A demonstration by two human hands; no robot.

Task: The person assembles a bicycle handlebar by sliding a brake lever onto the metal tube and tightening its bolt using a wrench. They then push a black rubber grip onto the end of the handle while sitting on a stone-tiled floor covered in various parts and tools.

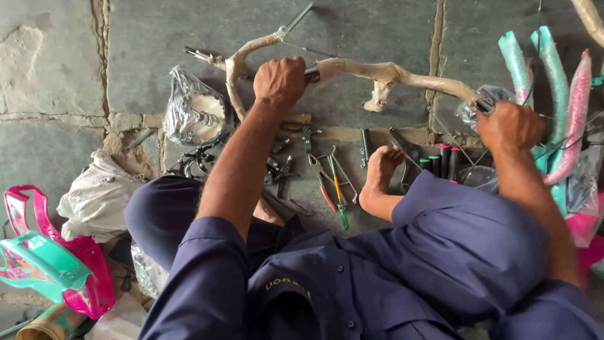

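A bicycle handlebar (390, 74) wrapped in brown paper lies across the stone floor in front of me. My left hand (279, 80) is closed around its middle, where bare metal shows beside the fist. My right hand (508, 126) grips the handlebar's right end next to a clear plastic bag (487, 94). My bare foot (380, 171) rests on the floor between my arms. Pliers with red handles (322, 182) and a green-tipped screwdriver (340, 196) lie just left of the foot.
Black and red handle grips (443, 160) stand by the foot. Brake levers (280, 169) and a bagged metal part (194, 116) lie at left. Wrapped teal and pink mudguards (560, 94) lie at right. Pink and teal plastic parts (44, 264) sit at lower left.
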